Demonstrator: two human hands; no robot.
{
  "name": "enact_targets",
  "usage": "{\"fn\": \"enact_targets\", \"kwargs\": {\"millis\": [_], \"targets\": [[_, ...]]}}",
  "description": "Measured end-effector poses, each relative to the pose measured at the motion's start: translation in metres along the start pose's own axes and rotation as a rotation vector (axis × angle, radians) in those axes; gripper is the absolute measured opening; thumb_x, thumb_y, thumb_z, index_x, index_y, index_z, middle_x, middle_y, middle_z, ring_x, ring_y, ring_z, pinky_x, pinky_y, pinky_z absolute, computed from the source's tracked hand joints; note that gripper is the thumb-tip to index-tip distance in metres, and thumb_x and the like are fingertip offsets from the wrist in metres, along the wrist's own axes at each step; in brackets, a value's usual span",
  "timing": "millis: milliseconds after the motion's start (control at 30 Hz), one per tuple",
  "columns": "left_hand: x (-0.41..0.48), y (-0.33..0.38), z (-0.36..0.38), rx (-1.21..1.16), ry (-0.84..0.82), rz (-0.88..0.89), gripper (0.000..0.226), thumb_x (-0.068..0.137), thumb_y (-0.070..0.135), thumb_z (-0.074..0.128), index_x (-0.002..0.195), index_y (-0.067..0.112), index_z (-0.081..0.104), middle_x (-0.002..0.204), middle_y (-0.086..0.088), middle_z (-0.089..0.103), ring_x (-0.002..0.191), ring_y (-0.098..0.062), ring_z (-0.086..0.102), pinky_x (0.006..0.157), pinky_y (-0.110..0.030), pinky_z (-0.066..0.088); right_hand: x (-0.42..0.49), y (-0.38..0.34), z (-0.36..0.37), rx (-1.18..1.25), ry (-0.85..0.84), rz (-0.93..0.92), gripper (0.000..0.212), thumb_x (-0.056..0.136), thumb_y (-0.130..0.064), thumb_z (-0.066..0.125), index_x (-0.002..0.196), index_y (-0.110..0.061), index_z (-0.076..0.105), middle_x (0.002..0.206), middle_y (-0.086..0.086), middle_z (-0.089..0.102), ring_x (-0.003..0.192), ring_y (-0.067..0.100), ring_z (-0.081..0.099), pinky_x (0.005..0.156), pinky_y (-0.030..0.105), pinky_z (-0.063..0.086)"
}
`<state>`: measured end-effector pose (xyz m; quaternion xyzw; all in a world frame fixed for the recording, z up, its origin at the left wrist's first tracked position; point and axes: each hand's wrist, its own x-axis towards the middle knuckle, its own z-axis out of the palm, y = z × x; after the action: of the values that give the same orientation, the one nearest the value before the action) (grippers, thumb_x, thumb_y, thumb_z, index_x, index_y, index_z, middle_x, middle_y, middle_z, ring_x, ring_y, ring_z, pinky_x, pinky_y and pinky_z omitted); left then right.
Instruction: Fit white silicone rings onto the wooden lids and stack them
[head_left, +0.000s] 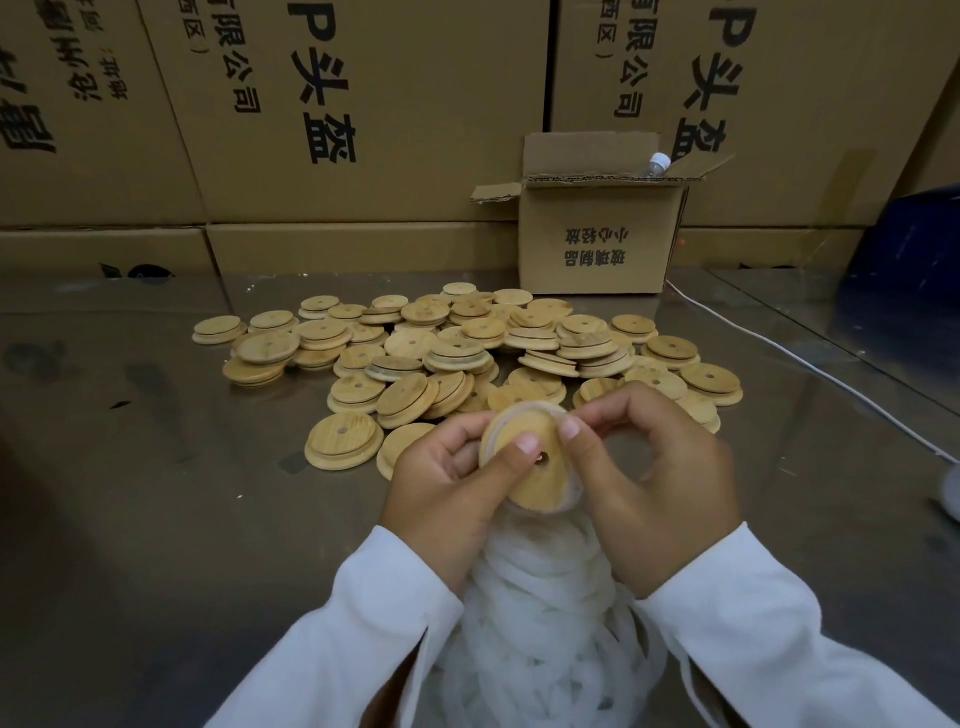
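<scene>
Both hands hold one round wooden lid (535, 475) with a small hole, raised above the table. A white silicone ring (530, 408) runs along its upper and right rim. My left hand (447, 493) grips the lid's left side, thumb on its face. My right hand (654, 483) pinches the ring at the lid's right edge. A heap of loose white silicone rings (545, 613) lies under my wrists. A pile of several bare wooden lids (457, 348) spreads across the table beyond my hands.
The metal table (156, 493) is shiny. A small open cardboard box (597, 234) with a bottle (657, 163) inside stands at the back right. Big cartons (363, 104) wall the rear. A white cable (831, 379) runs along the right.
</scene>
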<state>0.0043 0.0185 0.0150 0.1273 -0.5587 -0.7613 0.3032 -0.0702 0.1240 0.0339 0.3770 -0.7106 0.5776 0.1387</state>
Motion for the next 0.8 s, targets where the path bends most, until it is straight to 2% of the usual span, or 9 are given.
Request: {"fn": "enact_targets", "kwargs": {"millis": [67,233,333,433,600,700,800], "targets": [[0.000,0.000,-0.001,0.051,0.009,0.026,0.047,0.058,0.030,0.070,0.097,0.004,0.067,0.088,-0.014,0.073,0.083,-0.025,0.069,0.078,-0.036,0.054,0.001,-0.001,0.000,0.015,-0.028,0.051,0.012,0.076,-0.014,0.069,0.068,-0.020,0.063,0.070,-0.008,0.064,0.074,0.002,0.057,0.064,0.004,0.039],[0.001,0.006,-0.001,0.160,-0.002,0.083,0.042,0.060,0.029,0.067,0.095,0.007,0.067,0.082,-0.009,0.074,0.075,-0.016,0.070,0.065,-0.022,0.054,0.010,0.002,-0.004,0.226,-0.072,0.355,0.013,0.076,-0.012,0.068,0.064,-0.017,0.066,0.059,-0.006,0.061,0.054,-0.001,0.053,0.052,0.006,0.041],[0.001,0.008,-0.001,0.161,0.008,0.075,0.042,0.061,0.028,0.065,0.097,0.005,0.067,0.084,-0.010,0.073,0.078,-0.019,0.069,0.071,-0.027,0.055,0.013,0.003,-0.007,0.283,-0.113,0.439,0.014,0.076,-0.014,0.068,0.063,-0.018,0.067,0.059,-0.003,0.062,0.055,0.002,0.054,0.052,0.007,0.043],[0.001,0.007,-0.002,0.084,0.059,0.026,0.037,0.061,0.025,0.065,0.093,0.007,0.068,0.083,-0.010,0.073,0.080,-0.022,0.069,0.078,-0.037,0.055,0.013,0.000,-0.007,0.310,-0.161,0.412,0.013,0.076,-0.012,0.067,0.064,-0.016,0.067,0.064,0.001,0.065,0.058,0.004,0.056,0.055,0.008,0.045],[-0.004,0.002,-0.001,0.111,0.079,0.031,0.037,0.058,0.029,0.069,0.088,0.007,0.067,0.081,-0.013,0.072,0.079,-0.028,0.068,0.076,-0.045,0.054,0.006,-0.001,-0.002,0.306,-0.111,0.331,0.013,0.077,-0.006,0.066,0.066,-0.013,0.063,0.067,0.004,0.063,0.058,0.005,0.054,0.056,0.009,0.046],[-0.004,0.001,0.001,0.069,0.109,0.037,0.042,0.052,0.027,0.080,0.086,0.006,0.066,0.079,-0.012,0.072,0.073,-0.025,0.069,0.066,-0.040,0.058,-0.001,-0.001,0.003,0.198,-0.048,0.233,0.008,0.074,-0.017,0.068,0.071,-0.020,0.061,0.066,0.002,0.061,0.060,0.003,0.054,0.057,0.011,0.045],[-0.001,0.002,0.001,-0.017,0.181,0.044,0.039,0.055,0.018,0.085,0.086,0.008,0.063,0.077,-0.008,0.073,0.071,-0.019,0.070,0.065,-0.034,0.058,-0.005,0.002,0.007,0.030,-0.007,0.114,0.008,0.072,-0.028,0.067,0.075,-0.026,0.060,0.067,-0.006,0.061,0.070,0.005,0.056,0.062,0.011,0.042]]}}
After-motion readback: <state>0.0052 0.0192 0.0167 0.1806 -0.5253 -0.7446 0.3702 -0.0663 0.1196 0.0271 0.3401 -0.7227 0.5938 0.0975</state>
